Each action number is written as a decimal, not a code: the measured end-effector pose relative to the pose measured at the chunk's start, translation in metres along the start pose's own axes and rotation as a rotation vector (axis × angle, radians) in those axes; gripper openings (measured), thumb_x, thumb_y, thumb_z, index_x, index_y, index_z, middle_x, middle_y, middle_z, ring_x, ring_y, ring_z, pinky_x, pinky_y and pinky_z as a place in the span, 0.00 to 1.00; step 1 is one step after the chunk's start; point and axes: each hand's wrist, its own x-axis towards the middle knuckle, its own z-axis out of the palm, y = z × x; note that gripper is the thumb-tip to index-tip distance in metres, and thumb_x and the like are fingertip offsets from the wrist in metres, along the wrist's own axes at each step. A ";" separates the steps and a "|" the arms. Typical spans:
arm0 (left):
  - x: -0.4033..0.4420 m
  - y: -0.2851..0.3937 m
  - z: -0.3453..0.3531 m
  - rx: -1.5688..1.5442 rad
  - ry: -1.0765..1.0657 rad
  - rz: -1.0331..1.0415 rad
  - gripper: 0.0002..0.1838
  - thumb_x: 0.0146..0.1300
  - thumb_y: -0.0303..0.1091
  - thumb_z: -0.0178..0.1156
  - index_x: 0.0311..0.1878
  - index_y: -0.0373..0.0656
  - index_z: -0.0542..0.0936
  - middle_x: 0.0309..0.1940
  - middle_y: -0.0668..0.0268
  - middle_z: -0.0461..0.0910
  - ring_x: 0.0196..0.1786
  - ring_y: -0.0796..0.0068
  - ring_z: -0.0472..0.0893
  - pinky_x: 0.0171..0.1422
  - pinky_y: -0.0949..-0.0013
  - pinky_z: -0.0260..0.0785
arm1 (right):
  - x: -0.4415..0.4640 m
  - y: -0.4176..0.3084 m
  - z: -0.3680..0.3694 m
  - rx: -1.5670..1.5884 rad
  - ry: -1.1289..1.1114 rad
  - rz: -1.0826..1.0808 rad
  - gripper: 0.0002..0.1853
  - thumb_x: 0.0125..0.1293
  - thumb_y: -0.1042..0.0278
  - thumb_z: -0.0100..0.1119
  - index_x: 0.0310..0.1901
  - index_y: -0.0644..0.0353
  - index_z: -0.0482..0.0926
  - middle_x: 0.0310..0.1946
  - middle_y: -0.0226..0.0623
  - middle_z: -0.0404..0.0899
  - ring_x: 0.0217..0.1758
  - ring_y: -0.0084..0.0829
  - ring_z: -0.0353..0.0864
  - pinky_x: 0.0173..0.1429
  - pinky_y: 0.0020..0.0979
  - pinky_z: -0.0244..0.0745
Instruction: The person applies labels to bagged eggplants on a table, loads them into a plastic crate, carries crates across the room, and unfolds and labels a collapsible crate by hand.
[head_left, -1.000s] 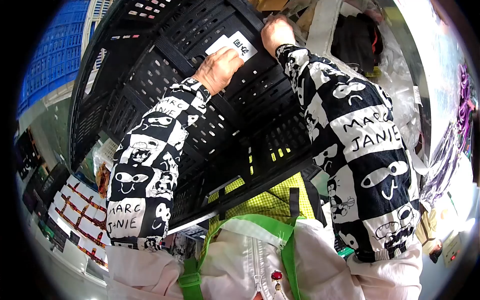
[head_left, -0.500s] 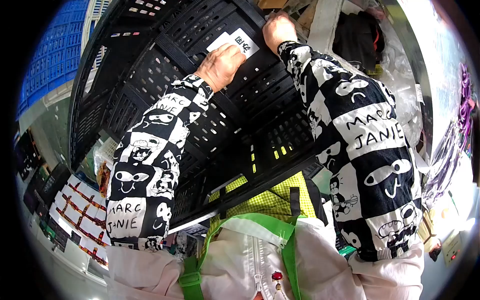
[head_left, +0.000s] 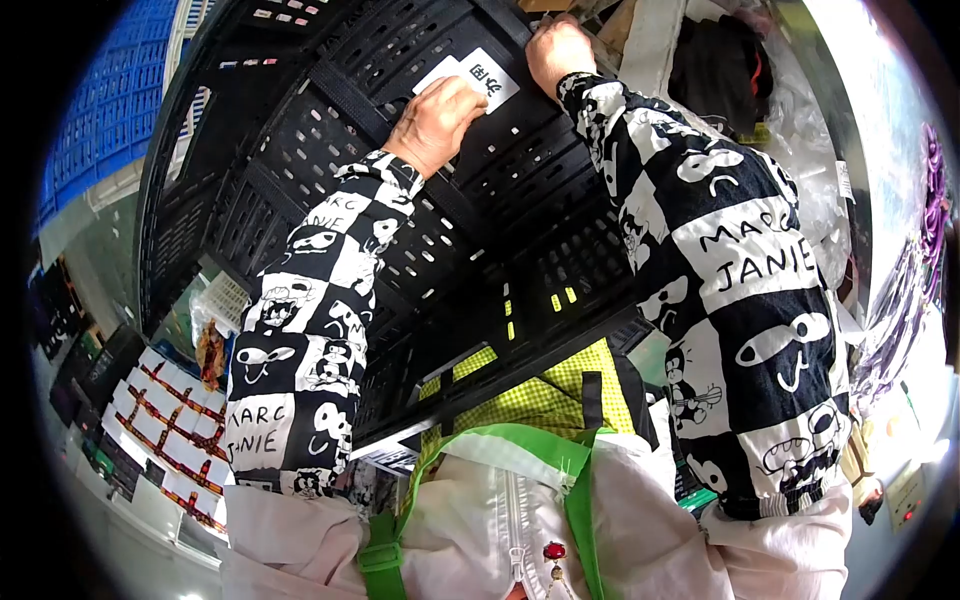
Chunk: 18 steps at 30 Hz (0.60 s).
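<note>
A black perforated plastic crate (head_left: 330,160) fills the middle of the view, tilted, with its open side towards me. On its inner surface lies a white label (head_left: 490,78) with dark written characters. My left hand (head_left: 437,115) is closed at the label, its thumb and fingertips pinched at the lower left part, which they cover. At the crate's upper right edge, my right hand (head_left: 560,55) is closed around the rim; its fingertips are mostly hidden. Both forearms wear black-and-white checked sleeves.
Blue plastic crates (head_left: 105,100) stand at the upper left. Clear plastic wrapping (head_left: 805,150) and a black bag (head_left: 715,80) lie at the right. White boxes with orange-patterned bands (head_left: 170,420) are at the lower left. Purple cords (head_left: 935,210) hang at the far right.
My left hand has shifted slightly up and left across the label, showing more of its lower part. The right hand stays at the rim, and the crate has barely moved.
</note>
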 end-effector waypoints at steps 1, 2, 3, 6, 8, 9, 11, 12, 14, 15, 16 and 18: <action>0.000 0.001 -0.002 0.002 -0.039 0.012 0.04 0.53 0.22 0.60 0.32 0.40 0.76 0.29 0.62 0.73 0.37 0.61 0.76 0.42 0.64 0.70 | 0.001 -0.001 0.000 -0.052 -0.011 -0.003 0.13 0.64 0.70 0.46 0.38 0.67 0.80 0.38 0.49 0.79 0.41 0.44 0.82 0.45 0.35 0.79; 0.001 0.001 -0.002 0.002 -0.042 0.014 0.04 0.53 0.22 0.60 0.32 0.40 0.76 0.29 0.62 0.73 0.37 0.61 0.76 0.42 0.64 0.70 | 0.001 -0.001 0.000 -0.104 -0.022 -0.007 0.12 0.60 0.69 0.51 0.34 0.61 0.85 0.38 0.47 0.80 0.42 0.41 0.82 0.44 0.34 0.80; 0.001 0.002 -0.003 0.016 -0.052 0.036 0.04 0.53 0.23 0.61 0.32 0.39 0.76 0.28 0.62 0.72 0.36 0.62 0.76 0.41 0.65 0.71 | 0.001 -0.001 -0.001 -0.101 -0.023 -0.005 0.12 0.60 0.69 0.51 0.34 0.61 0.85 0.38 0.47 0.80 0.42 0.41 0.82 0.44 0.34 0.80; 0.003 0.004 -0.004 0.044 -0.065 0.056 0.03 0.53 0.23 0.60 0.32 0.39 0.77 0.28 0.63 0.72 0.36 0.63 0.76 0.41 0.65 0.71 | -0.002 -0.003 -0.013 -0.270 -0.038 -0.152 0.11 0.59 0.68 0.52 0.34 0.59 0.85 0.36 0.42 0.82 0.45 0.38 0.81 0.45 0.33 0.79; 0.003 0.002 -0.003 0.057 -0.067 0.056 0.03 0.53 0.23 0.59 0.32 0.39 0.77 0.28 0.63 0.72 0.36 0.63 0.76 0.40 0.65 0.71 | -0.003 -0.006 -0.013 -0.252 -0.014 -0.122 0.11 0.58 0.68 0.52 0.33 0.59 0.86 0.35 0.39 0.83 0.45 0.37 0.81 0.45 0.33 0.79; 0.004 0.002 -0.004 0.080 -0.087 0.070 0.02 0.53 0.24 0.58 0.31 0.40 0.77 0.28 0.63 0.72 0.36 0.63 0.76 0.41 0.66 0.71 | -0.004 -0.007 -0.013 -0.236 0.010 -0.096 0.11 0.58 0.68 0.52 0.32 0.58 0.86 0.33 0.37 0.83 0.45 0.36 0.81 0.46 0.32 0.79; 0.005 0.002 -0.004 0.102 -0.107 0.084 0.02 0.53 0.24 0.57 0.31 0.40 0.77 0.28 0.64 0.72 0.37 0.64 0.75 0.41 0.66 0.71 | -0.004 -0.009 -0.014 -0.197 0.005 -0.044 0.11 0.57 0.68 0.53 0.32 0.58 0.86 0.32 0.36 0.84 0.44 0.36 0.81 0.45 0.32 0.79; 0.006 0.003 -0.004 0.132 -0.125 0.110 0.02 0.52 0.24 0.57 0.31 0.40 0.76 0.29 0.64 0.72 0.37 0.64 0.75 0.41 0.66 0.72 | -0.004 -0.009 -0.014 -0.158 -0.001 0.007 0.11 0.57 0.68 0.53 0.31 0.57 0.86 0.31 0.36 0.84 0.43 0.36 0.82 0.45 0.32 0.79; 0.008 0.006 -0.006 0.162 -0.144 0.136 0.03 0.52 0.24 0.56 0.31 0.40 0.76 0.30 0.64 0.72 0.38 0.64 0.75 0.41 0.66 0.72 | -0.006 -0.006 -0.013 -0.168 0.020 -0.072 0.11 0.56 0.68 0.53 0.30 0.58 0.86 0.31 0.37 0.84 0.42 0.36 0.82 0.45 0.32 0.79; 0.009 0.008 -0.006 0.200 -0.182 0.154 0.03 0.51 0.24 0.55 0.31 0.40 0.75 0.31 0.64 0.72 0.38 0.64 0.75 0.41 0.66 0.72 | -0.007 -0.007 -0.012 -0.177 0.038 -0.078 0.10 0.56 0.68 0.53 0.30 0.58 0.86 0.32 0.38 0.83 0.42 0.36 0.82 0.45 0.32 0.79; 0.011 0.008 -0.007 0.238 -0.218 0.173 0.04 0.50 0.23 0.55 0.31 0.40 0.74 0.32 0.64 0.72 0.39 0.64 0.75 0.42 0.66 0.73 | -0.005 -0.006 -0.011 -0.187 0.057 -0.085 0.10 0.55 0.69 0.53 0.30 0.59 0.86 0.32 0.38 0.83 0.42 0.36 0.82 0.45 0.32 0.79; 0.013 0.007 -0.006 0.269 -0.235 0.200 0.04 0.50 0.23 0.55 0.30 0.41 0.74 0.33 0.63 0.72 0.39 0.64 0.75 0.41 0.66 0.73 | -0.002 -0.002 -0.010 -0.176 -0.026 -0.115 0.12 0.58 0.70 0.51 0.37 0.67 0.81 0.35 0.44 0.81 0.44 0.39 0.80 0.45 0.32 0.79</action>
